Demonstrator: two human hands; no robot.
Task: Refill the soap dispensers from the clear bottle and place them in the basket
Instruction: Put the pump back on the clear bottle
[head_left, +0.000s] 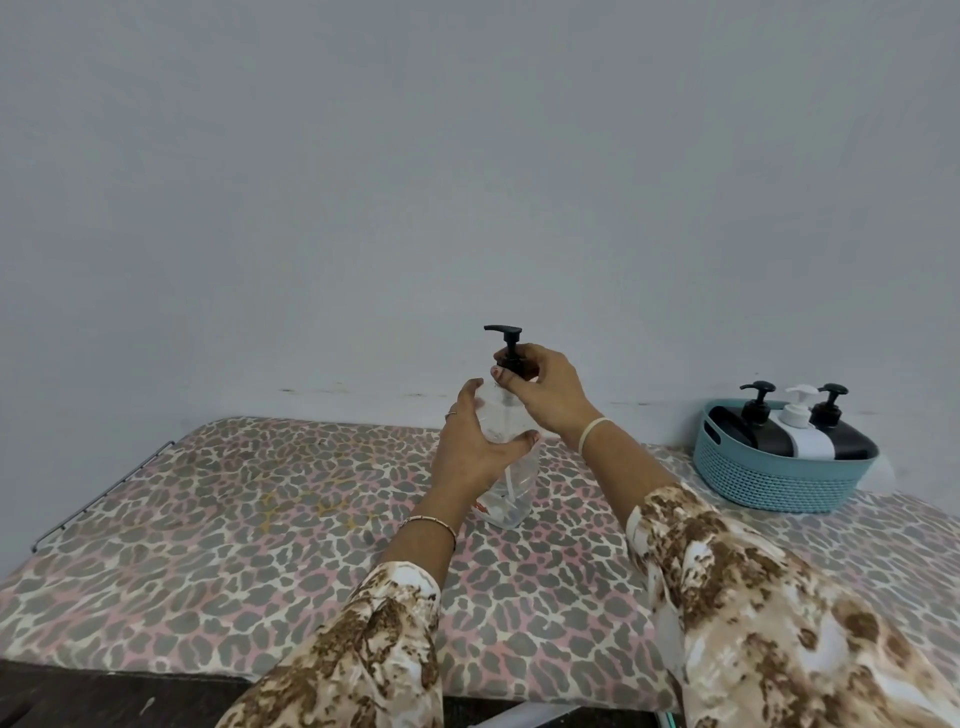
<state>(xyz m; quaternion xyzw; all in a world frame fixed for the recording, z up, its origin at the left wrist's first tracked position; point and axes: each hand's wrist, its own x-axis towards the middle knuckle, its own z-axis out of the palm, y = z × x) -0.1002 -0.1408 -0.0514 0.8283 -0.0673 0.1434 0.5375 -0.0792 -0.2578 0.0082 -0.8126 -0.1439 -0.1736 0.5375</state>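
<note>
A clear bottle (511, 488) stands upright in the middle of the table, with a black pump head (506, 343) on top and a tube showing inside. My left hand (475, 447) grips the bottle's body from the left. Above it, my right hand (540, 392) pinches the black collar of the pump. At the far right, a teal basket (779, 480) holds three dispensers: a black one (756, 426), a white one (802, 428) and another black one (841, 428).
The table carries a leopard-print cloth (234, 545) and stands against a plain grey wall (363, 182). A thin metal rail (98, 496) runs along the table's left edge. The dark front edge of the table lies at the bottom left.
</note>
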